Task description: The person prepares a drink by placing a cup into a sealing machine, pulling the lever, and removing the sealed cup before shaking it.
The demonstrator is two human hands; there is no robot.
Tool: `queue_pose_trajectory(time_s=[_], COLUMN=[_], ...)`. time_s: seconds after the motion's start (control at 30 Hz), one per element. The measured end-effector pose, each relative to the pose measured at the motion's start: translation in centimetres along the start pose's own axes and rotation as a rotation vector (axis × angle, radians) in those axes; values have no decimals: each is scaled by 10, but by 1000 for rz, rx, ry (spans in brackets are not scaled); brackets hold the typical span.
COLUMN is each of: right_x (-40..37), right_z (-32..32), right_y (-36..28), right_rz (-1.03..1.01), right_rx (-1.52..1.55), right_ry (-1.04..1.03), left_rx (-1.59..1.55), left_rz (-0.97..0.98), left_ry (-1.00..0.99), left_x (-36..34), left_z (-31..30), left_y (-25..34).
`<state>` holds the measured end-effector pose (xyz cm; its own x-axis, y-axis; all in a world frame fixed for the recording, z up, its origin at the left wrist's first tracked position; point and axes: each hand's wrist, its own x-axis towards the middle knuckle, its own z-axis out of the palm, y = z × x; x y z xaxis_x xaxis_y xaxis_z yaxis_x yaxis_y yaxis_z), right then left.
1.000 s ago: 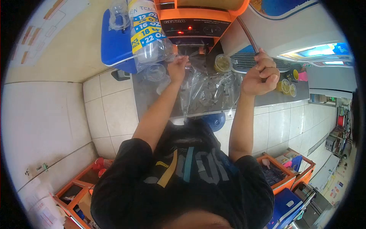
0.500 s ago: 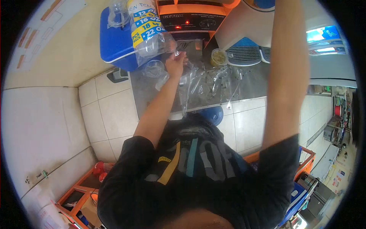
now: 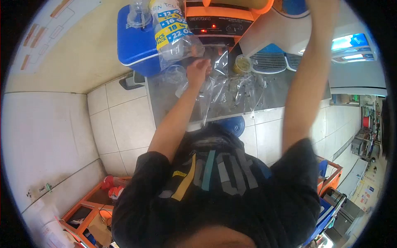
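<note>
My left hand (image 3: 199, 71) is over the grey counter (image 3: 165, 103) with its fingers closed on clear plastic film (image 3: 219, 84). The film spreads across the counter to the right of the hand and hangs over the near edge. Just left of the hand lies a clear plastic cup (image 3: 175, 74). Beyond it stands the orange cup sealing machine (image 3: 219, 27), its red lights lit. My right arm (image 3: 304, 89) stretches far forward; only the blurred base of my right hand (image 3: 324, 6) shows at the top edge, its fingers out of frame.
A blue cooler box (image 3: 138, 49) bears a sleeve of clear cups (image 3: 175, 31) at the left. Right of the film stands a small lidded tub (image 3: 242, 64), beside dispenser drip trays (image 3: 269, 60). A blue round lid or stool top (image 3: 232, 125) is below the counter edge.
The view has shifted slightly, so the counter things appear farther right. My right forearm has swung, its elbow now bent further. My left hand has moved slightly, still at the film.
</note>
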<state>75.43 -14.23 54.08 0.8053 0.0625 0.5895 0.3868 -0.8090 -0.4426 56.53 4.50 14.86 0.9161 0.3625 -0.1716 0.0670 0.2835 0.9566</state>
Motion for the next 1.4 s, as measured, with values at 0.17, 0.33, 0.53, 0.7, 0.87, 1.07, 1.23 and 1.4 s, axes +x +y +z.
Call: queue_pose_trajectory(time_s=[0.17,0.33,0.53,0.7,0.87,1.07,1.23,1.4], right_x=[-291,-297,-305,-318,-329,-324,-326,-330], right_z=[143,246,298,294,276,265,264,268], right_y=[73,76,103,97,94,89,86,90], right_rz=[619,854,1010,1067,1051,1018,960,979], right_rx=[572,1116,1779,1780,1769,1748,1743,1746], right_ry=[-482,-399,-393,-335,-345,-373,-368,-352], left_rx=[140,230,151,179,68,79,109,92], left_rz=[-57,-49,-105,-77,-175,-183,-190,-220], left_ry=[-99,-104,-45,-76,-89,-120,-114,-100], left_x=[-2,-16,-35,-47,-70,-68,-71,-74], left_z=[-22,-25,-31,-35,-33,-40,-44,-42], left_y=[-25,-24,-24,-17,-1,-6,-6,-4])
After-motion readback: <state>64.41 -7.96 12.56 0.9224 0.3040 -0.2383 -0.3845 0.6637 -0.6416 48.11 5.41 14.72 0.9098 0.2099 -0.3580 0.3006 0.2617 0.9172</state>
